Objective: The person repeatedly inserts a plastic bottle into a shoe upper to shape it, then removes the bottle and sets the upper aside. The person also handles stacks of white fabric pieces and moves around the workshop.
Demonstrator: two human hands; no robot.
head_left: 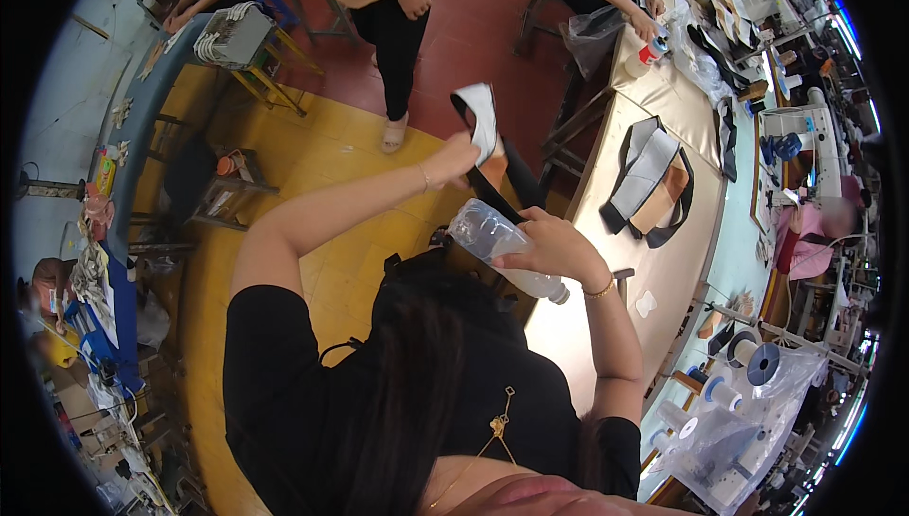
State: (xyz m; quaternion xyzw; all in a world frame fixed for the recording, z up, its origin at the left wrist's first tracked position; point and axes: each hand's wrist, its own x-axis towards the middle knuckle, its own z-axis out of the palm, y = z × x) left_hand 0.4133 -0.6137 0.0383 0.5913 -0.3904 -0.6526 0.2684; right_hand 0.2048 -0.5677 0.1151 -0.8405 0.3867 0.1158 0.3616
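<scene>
My left hand [453,158] is closed on a curved strip piece [481,116], white on one face with black edges and a tan part. Its black end runs down toward my right hand [551,249], and whether the fingers there touch it I cannot tell. That right hand is wrapped round a clear plastic bottle [481,229], held tilted with its narrow cap end toward the table and whitish content inside. On the table [578,327] to my right lies a stack of similar white, tan and black pieces [651,183].
A co-worker's hand [646,28] is by a bottle with a red label [646,57] at the table's far end. Another person stands ahead on the tiled floor [331,151]. Thread spools [757,360] and a sewing machine [795,133] are at right; a blue-edged bench [142,128] runs along the left.
</scene>
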